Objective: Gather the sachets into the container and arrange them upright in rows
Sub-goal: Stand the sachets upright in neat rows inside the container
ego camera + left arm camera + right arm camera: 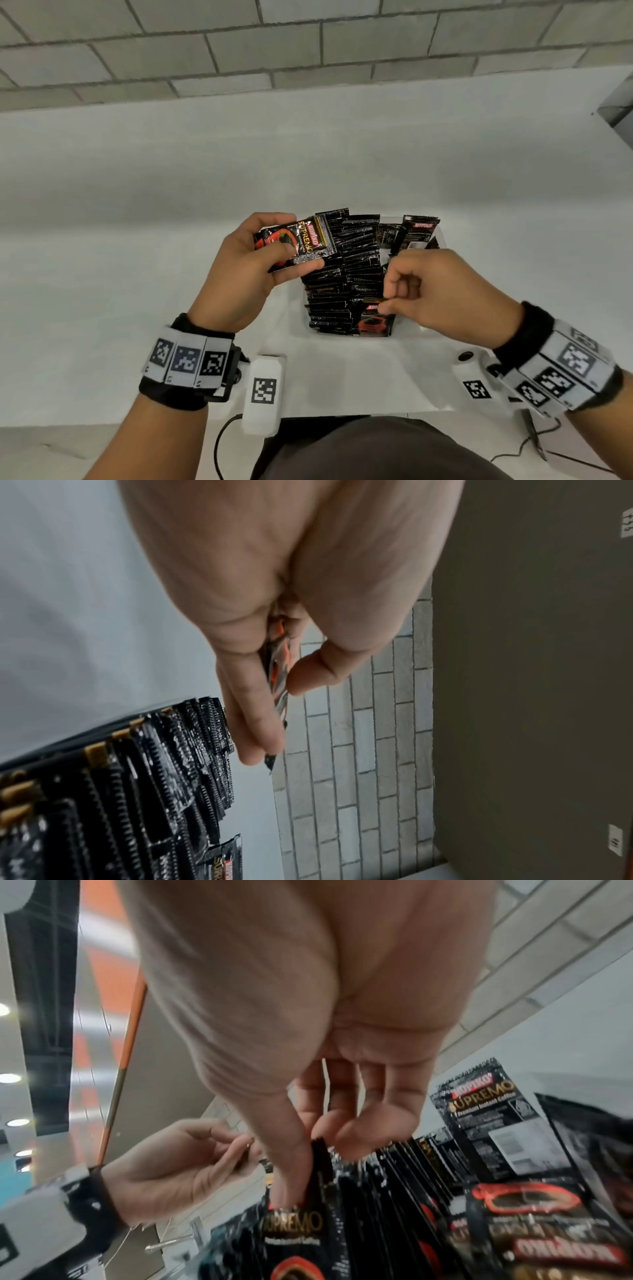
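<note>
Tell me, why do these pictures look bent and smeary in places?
Head view: wide lens curves the wall bricks; sachets in the container stay fairly sharp. Left wrist view: the left hand is soft and close. Right wrist view: the near sachets smear with motion blur.

the sachet (294,245) gripped in the left hand (239,270) reads "kopiko" in red and "supremo" in gold. a sachet standing at the far right of the container (442,236) shows "kopiko" on a red band (420,226). in the right wrist view, an upright sachet (486,1104) reads "kopiko supremo — premium instant coffee"; the one under the right hand's (308,1042) fingertips (359,1137) reads "supremo" (294,1223). black-and-white square code markers sit on the wristbands (186,358) — not legible as text.
</note>
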Demonstrator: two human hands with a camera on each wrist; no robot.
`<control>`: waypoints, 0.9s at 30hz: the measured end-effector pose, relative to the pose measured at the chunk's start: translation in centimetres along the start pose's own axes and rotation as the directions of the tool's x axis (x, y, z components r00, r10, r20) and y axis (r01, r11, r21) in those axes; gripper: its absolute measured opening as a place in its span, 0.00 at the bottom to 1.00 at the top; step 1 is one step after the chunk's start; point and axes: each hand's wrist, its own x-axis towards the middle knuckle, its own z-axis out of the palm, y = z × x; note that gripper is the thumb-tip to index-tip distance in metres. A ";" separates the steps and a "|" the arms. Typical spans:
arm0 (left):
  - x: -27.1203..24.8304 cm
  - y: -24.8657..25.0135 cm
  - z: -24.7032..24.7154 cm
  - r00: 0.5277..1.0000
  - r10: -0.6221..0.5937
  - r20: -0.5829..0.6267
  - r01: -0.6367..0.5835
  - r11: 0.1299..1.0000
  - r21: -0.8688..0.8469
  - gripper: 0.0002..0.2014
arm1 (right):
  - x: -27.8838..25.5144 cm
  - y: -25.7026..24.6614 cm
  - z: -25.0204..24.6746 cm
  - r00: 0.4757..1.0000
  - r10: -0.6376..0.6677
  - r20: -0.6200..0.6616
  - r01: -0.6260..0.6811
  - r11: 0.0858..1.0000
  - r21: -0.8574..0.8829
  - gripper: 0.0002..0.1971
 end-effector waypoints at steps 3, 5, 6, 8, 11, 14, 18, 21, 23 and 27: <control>-0.3 -0.1 0.4 0.999 -0.009 0.037 0.010 1.000 -0.002 0.21 | 0.3 0.4 0.7 0.999 0.004 0.036 -0.003 0.999 -0.032 0.15; -0.4 -0.2 0.5 0.998 -0.017 0.057 0.016 1.000 0.013 0.22 | 0.4 0.5 0.9 0.998 -0.004 0.069 0.006 1.000 -0.025 0.15; -0.4 -0.2 0.5 0.997 -0.024 0.069 0.021 0.999 0.030 0.22 | 0.4 0.4 0.8 0.998 -0.010 0.066 0.011 1.000 -0.016 0.14; -0.5 -0.4 0.5 0.995 -0.043 0.095 0.036 0.997 0.071 0.23 | 0.5 0.2 0.6 0.999 -0.031 0.031 0.031 1.000 0.004 0.11; -0.6 -0.5 0.4 0.993 -0.052 0.107 0.041 0.994 0.098 0.23 | 0.4 0.0 0.1 0.997 -0.070 -0.009 0.070 0.998 0.001 0.07; -0.5 -0.4 0.3 0.994 -0.041 0.103 0.031 0.995 0.094 0.23 | 0.4 0.4 0.5 0.997 -0.071 0.021 0.071 0.997 -0.014 0.08; -0.6 -0.3 0.4 0.992 -0.041 0.118 0.030 0.995 0.097 0.23 | 0.2 0.9 1.1 0.998 -0.046 0.041 0.047 0.999 -0.023 0.11; -0.7 -0.3 0.7 0.989 -0.037 0.144 0.020 0.993 0.116 0.23 | 0.2 0.4 0.3 0.999 0.007 -0.032 -0.005 0.999 0.042 0.12; -0.7 -0.4 1.1 0.987 -0.028 0.160 0.008 0.992 0.127 0.24 | 0.4 -0.4 -0.5 0.993 0.067 -0.101 -0.052 0.988 0.147 0.12; -0.8 -0.7 2.0 0.979 -0.038 0.203 0.017 0.994 0.106 0.23 | 1.0 -2.0 -1.2 0.973 0.192 -0.130 -0.096 0.845 0.526 0.20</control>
